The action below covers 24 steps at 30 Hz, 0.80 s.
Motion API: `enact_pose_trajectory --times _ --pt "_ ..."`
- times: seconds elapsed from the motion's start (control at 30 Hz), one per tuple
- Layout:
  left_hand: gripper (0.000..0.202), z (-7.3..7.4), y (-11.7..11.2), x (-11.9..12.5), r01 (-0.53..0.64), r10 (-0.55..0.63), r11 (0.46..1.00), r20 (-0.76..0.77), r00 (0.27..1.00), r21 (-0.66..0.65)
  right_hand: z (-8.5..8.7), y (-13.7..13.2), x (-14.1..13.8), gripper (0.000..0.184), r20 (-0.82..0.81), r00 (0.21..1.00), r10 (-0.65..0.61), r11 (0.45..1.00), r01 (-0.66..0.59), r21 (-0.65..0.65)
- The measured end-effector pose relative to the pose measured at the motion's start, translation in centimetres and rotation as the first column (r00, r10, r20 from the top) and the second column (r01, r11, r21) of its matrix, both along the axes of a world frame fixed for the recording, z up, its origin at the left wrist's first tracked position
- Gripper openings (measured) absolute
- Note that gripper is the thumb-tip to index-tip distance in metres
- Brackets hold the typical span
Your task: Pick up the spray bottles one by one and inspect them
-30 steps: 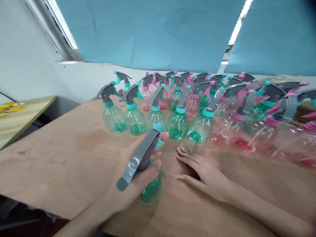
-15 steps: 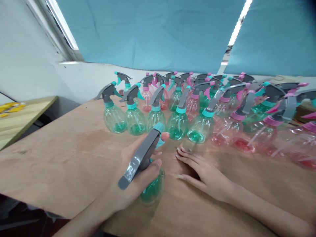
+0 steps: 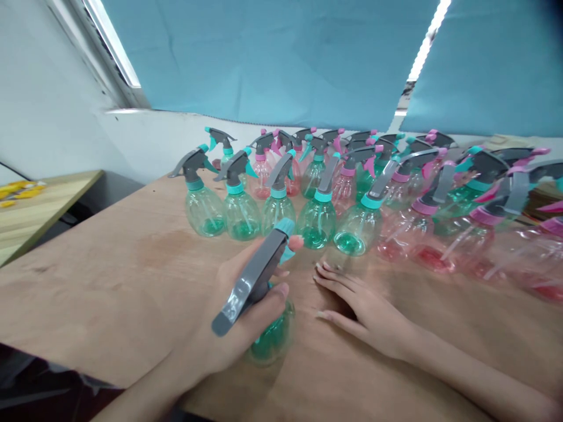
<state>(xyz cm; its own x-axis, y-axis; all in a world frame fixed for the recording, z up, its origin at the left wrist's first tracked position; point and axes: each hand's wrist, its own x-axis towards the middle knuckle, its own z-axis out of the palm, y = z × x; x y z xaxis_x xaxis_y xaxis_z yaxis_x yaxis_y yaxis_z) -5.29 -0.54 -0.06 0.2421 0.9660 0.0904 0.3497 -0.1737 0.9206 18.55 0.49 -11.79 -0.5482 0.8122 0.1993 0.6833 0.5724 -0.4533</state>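
Observation:
In my left hand (image 3: 246, 322) is a green spray bottle (image 3: 275, 337) with a grey and turquoise trigger head, its nozzle pointing away from me. The fingers wrap round the neck below the head, and a fingertip shows beside the turquoise trigger. My palm hides part of the clear green body. To the right, my right hand (image 3: 365, 310) rests on the wooden table with its fingers stretched out and the thumb apart, holding nothing. Just beyond both hands stands a front row of green spray bottles, the nearest being one with a turquoise collar (image 3: 316, 225).
Several pink spray bottles (image 3: 433, 246) continue the row to the right, with more green and pink ones behind. The wooden table (image 3: 101, 269) ends at a front left edge. A lower side table (image 3: 57, 205) holds yellow pieces (image 3: 21, 190). Blue sheeting (image 3: 281, 64) covers the window.

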Motion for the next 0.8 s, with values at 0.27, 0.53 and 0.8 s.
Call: enact_pose_trajectory --times 0.27,0.53,0.8 --pt "0.033 -0.04 -0.06 -0.25 0.010 -0.002 0.995 -0.087 0.996 0.096 -0.03 0.02 0.01 0.056 -0.022 1.000 -0.008 1.000 0.008 -0.017" --pt "0.016 0.30 0.37 -0.30 0.049 -0.045 0.995 -0.056 0.997 0.083 -0.16 0.01 0.03 0.057 -0.029 1.000 -0.010 1.000 0.010 -0.008" --pt "0.023 -0.20 -0.44 -0.56 -0.032 0.036 0.998 -0.069 0.997 0.056 0.01 0.03 0.04 0.059 0.008 1.000 -0.003 1.000 0.003 -0.010"
